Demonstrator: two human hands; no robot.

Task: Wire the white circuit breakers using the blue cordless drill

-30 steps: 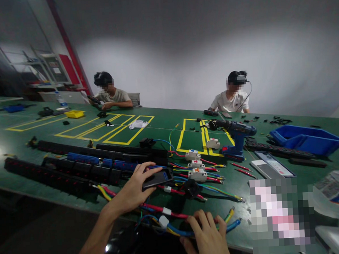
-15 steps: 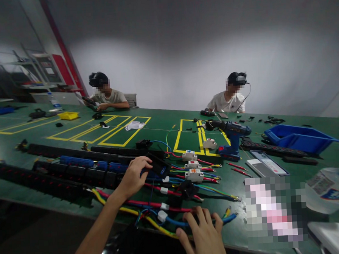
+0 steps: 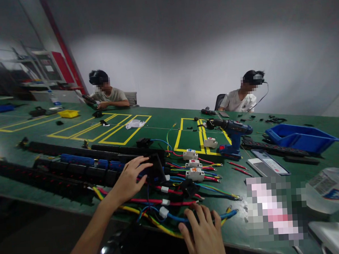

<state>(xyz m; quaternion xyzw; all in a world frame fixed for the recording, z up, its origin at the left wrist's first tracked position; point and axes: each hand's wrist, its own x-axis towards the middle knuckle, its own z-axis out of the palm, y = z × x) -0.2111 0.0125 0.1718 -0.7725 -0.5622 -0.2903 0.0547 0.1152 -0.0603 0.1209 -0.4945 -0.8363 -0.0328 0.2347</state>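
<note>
Since the earlier frame the left hand point(image 3: 129, 180) has tipped the flat black device point(image 3: 154, 169) from lying flat to propped on edge at frame centre, against the black terminal strips point(image 3: 75, 170). Its fingers are spread, touching the device's near side; the right hand point(image 3: 203, 235), lower centre, presses loosely curled fingers on the blue wire point(image 3: 174, 217). The step appears to be positioning; the next move likely calls for steadying the device upright.

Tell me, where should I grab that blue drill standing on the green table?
Probably by the upright handle of the blue drill, between its motor body on top and the wide battery foot below. Come from the near side, where the table holds only thin red wires. The handle is narrow enough for a hand to wrap, and the chuck end points left, away from that grip.
</note>
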